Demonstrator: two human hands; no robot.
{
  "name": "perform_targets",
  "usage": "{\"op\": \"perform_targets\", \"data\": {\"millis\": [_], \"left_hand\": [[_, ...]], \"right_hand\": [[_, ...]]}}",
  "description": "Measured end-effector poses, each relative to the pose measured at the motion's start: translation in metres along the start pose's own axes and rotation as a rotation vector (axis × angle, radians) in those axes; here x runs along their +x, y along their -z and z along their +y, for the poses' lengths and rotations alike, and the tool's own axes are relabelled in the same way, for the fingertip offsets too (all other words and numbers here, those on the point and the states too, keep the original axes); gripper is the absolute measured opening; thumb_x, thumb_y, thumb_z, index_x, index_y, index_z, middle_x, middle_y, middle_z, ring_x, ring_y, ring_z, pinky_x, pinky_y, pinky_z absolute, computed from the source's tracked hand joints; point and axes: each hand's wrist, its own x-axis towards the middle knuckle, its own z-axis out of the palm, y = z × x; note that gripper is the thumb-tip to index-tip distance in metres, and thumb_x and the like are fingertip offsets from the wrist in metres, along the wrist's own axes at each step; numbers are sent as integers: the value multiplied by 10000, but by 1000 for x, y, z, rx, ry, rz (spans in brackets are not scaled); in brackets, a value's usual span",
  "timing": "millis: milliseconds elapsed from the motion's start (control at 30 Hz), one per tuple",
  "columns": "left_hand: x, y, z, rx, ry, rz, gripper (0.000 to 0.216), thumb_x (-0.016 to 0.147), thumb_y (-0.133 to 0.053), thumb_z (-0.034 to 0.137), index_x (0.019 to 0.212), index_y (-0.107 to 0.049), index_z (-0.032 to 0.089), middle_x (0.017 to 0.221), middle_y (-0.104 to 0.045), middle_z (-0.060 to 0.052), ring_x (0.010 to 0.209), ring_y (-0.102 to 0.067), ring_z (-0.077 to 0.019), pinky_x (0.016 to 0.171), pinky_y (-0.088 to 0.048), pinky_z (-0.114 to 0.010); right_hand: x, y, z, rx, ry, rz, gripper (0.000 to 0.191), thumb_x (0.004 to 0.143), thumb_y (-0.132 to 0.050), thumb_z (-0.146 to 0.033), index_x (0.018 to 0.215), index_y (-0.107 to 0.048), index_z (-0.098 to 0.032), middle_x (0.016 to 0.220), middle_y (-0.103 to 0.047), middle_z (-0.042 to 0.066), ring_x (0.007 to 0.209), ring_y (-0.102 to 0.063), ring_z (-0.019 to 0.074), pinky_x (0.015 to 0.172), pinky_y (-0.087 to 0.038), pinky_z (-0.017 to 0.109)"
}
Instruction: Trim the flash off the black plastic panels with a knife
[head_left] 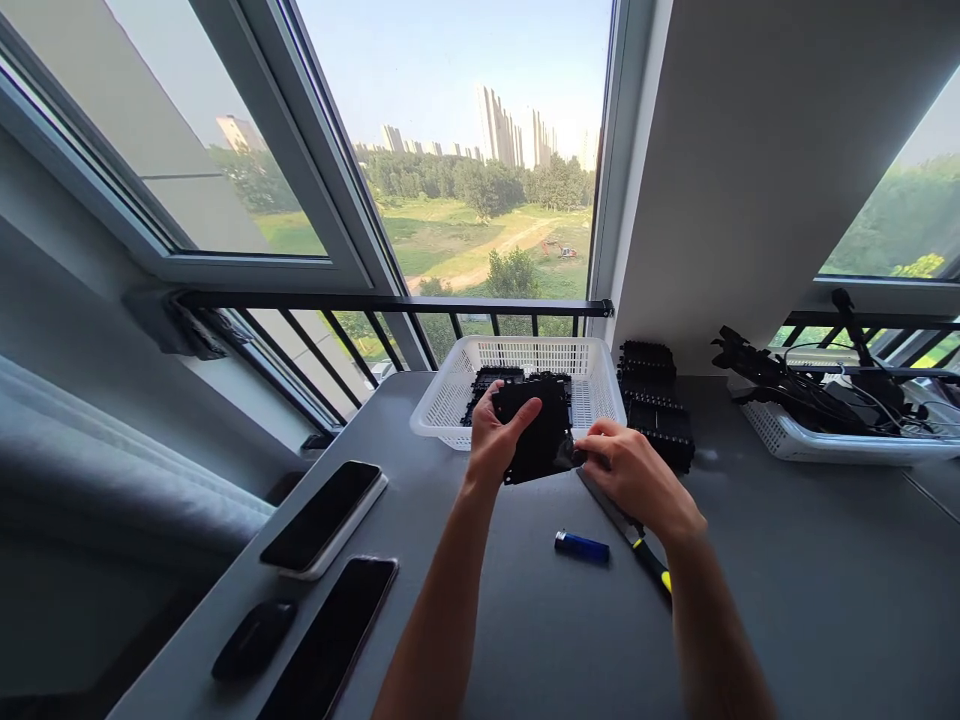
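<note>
My left hand point(495, 436) grips a flat black plastic panel point(541, 440) by its left side, thumb across its face. The panel is tilted up above the table, in front of a white basket point(442, 415). At the panel's lower right edge, my right hand point(626, 470) is closed in a pinch; what sits between its fingers is too small and dark to name. Under the right hand and forearm lies a knife-like tool point(651, 565) with a black and yellow handle, partly hidden. A blue lighter point(583, 547) rests on the table to its left.
More black plastic pieces point(480, 385) lie in the basket, and others are stacked point(654, 400) beside it. Two phones point(322, 515) and a black mouse point(253, 640) are at left. A white tray point(810, 440) of cables and black parts stands at right. A window railing point(405, 302) borders the back.
</note>
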Motion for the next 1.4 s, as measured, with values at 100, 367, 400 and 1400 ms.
{"op": "perform_targets", "data": {"millis": [100,367,400,1400], "left_hand": [[0,4,1,124,-66,-14,474,595,-817,384,929,-540,192,805,-669,7,723,-650,-168,687,-529,-285],[-7,6,7,540,-373,-76,288,730,-691,245,624,-427,199,811,-712,3,731,-628,-150,680,-466,-265],[-9,5,9,554,-425,-104,296,742,-674,220,607,-411,199,841,-725,-7,772,-636,-161,717,-469,-284],[-14,12,2,145,146,-530,625,818,-597,453,1343,-410,171,859,-666,-51,799,-653,-193,719,-533,-319]], "right_hand": [[-3,6,1,-2,-2,-8,217,813,-521,-66,792,-706,-178,868,-616,12,704,-574,102,680,-421,232],[-6,-1,4,-64,-48,4,215,816,-509,-117,829,-707,-200,909,-649,25,763,-606,135,727,-428,246],[-3,-8,6,-70,-57,-32,239,814,-500,-107,842,-715,-207,929,-657,31,792,-614,144,739,-432,249],[-14,-50,31,1047,-365,382,525,687,-781,-426,1096,-545,-197,860,-708,27,752,-681,173,646,-554,291]]}}
